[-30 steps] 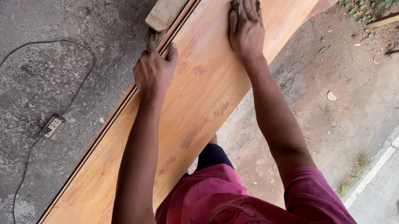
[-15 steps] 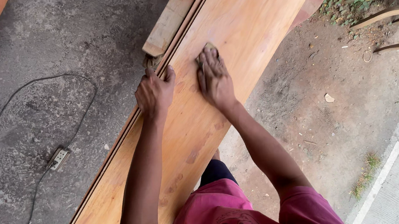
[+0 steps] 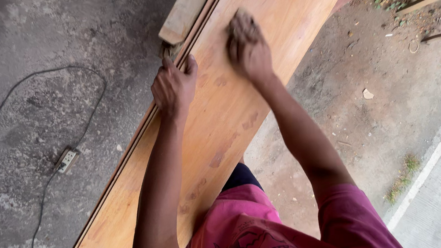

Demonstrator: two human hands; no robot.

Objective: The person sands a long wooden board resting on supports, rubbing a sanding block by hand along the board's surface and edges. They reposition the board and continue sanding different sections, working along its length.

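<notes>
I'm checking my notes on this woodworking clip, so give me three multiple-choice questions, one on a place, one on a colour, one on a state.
1. Where is the left hand?
A. on the board's left edge
B. on the ground
C. on the power strip

2. What colour is the person's shirt?
A. blue
B. pink
C. white

3. How does the right hand lie?
A. raised in the air
B. gripping a hammer
C. pressed down on the wooden board

Answers: 1 A, fingers curl over the edge. 2 B, pink fabric below. 3 C, palm down on the wood.
</notes>
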